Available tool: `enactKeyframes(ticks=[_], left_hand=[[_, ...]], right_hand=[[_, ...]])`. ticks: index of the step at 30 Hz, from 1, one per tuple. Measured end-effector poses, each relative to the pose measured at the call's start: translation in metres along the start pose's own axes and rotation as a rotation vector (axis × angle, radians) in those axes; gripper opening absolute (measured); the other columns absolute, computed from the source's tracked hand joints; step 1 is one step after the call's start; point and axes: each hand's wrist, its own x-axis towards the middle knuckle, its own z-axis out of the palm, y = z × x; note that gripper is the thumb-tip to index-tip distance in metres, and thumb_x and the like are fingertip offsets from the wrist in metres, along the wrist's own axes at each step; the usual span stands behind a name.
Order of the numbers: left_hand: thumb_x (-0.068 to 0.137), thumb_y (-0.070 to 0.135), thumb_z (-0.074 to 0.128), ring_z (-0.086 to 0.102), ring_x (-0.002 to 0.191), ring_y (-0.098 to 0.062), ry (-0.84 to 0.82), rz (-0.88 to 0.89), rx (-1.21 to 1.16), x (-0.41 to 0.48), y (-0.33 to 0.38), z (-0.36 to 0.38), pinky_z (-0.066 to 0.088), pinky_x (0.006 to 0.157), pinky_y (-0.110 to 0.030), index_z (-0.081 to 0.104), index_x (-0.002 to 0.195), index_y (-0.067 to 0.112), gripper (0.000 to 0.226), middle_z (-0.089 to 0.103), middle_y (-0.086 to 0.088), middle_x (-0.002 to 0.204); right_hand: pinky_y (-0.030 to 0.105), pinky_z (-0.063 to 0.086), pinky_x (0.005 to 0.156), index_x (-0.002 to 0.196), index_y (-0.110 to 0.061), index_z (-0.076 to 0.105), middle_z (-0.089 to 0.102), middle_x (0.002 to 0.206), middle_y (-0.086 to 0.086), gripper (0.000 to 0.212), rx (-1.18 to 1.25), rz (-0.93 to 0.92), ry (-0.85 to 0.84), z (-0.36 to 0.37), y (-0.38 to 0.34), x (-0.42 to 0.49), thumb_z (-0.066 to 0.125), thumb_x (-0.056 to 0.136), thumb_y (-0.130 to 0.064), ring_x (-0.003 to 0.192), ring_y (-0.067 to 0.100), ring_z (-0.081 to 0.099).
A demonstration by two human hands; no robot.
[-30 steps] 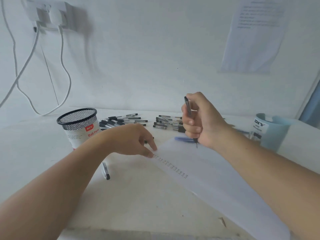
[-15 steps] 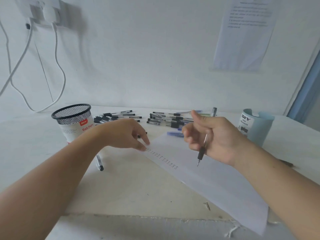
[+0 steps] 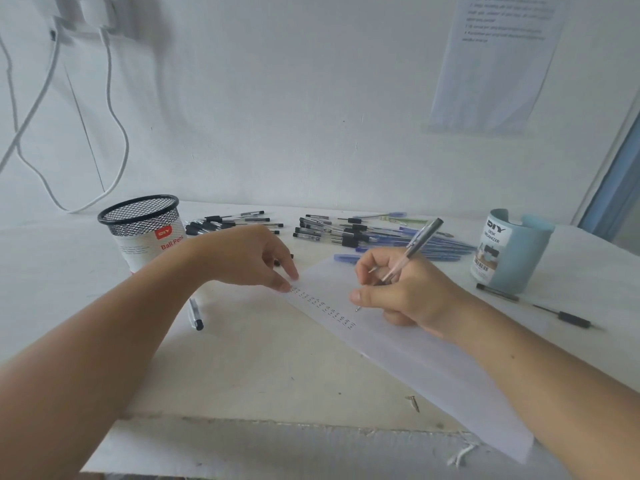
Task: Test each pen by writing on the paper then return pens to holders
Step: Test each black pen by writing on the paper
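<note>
A white sheet of paper (image 3: 408,358) lies slanted across the table, with a column of small written marks (image 3: 322,306) along its left edge. My right hand (image 3: 405,292) grips a clear pen (image 3: 414,245) with a black cap end, its tip just at the paper right of the marks. My left hand (image 3: 256,258) presses its fingertips on the paper's top left corner. Several black pens (image 3: 232,221) and several blue pens (image 3: 391,233) lie in piles behind the hands. A black mesh holder (image 3: 143,230) stands at the left and a light blue holder (image 3: 509,251) at the right.
One pen (image 3: 195,313) lies under my left forearm and another black pen (image 3: 533,304) lies in front of the blue holder. White cables (image 3: 114,116) hang down the wall at the left. A printed sheet (image 3: 491,60) is stuck on the wall. The table's front edge (image 3: 277,424) is rough.
My right hand turned the pen from a fist grip into a writing grip and lowered its tip to the paper. My left hand stayed on the paper's corner.
</note>
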Motion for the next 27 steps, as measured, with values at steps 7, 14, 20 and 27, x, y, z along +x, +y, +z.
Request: enactKeyframes(ticks=[7,14,20,27], left_hand=[[0.082,0.04,0.084,0.049,0.052,0.002,0.01,0.012,-0.013,0.0,-0.002,0.001,0.037,0.062,-0.022,0.078,0.094,0.047,0.016,0.053,0.026,0.055],[0.082,0.04,0.083,0.049,0.053,0.003,0.006,0.008,-0.001,0.0,-0.001,0.001,0.037,0.061,-0.022,0.078,0.095,0.047,0.015,0.054,0.026,0.055],[0.083,0.04,0.083,0.049,0.053,0.002,0.012,-0.005,-0.001,0.0,0.001,0.001,0.036,0.059,-0.02,0.078,0.095,0.046,0.015,0.053,0.025,0.055],[0.082,0.04,0.083,0.049,0.053,0.002,0.012,-0.008,0.005,-0.001,0.002,0.001,0.035,0.06,-0.021,0.078,0.095,0.046,0.015,0.053,0.025,0.055]], right_hand=[[0.027,0.033,0.055,0.058,-0.01,0.048,0.048,0.054,0.0,0.042,-0.386,-0.163,0.044,0.003,0.007,-0.005,0.084,0.079,-0.01,0.052,0.013,0.041],[0.028,0.029,0.053,0.06,-0.006,0.045,0.043,0.056,0.005,0.04,-0.362,-0.191,0.048,0.005,0.011,-0.004,0.079,0.072,-0.023,0.053,0.017,0.036],[0.026,0.029,0.053,0.059,-0.009,0.045,0.043,0.056,0.004,0.04,-0.362,-0.205,0.031,0.003,0.014,-0.002,0.08,0.076,-0.019,0.053,0.016,0.036],[0.028,0.028,0.055,0.059,-0.008,0.043,0.041,0.057,0.007,0.04,-0.331,-0.197,0.028,0.001,0.014,-0.002,0.078,0.073,-0.021,0.054,0.018,0.035]])
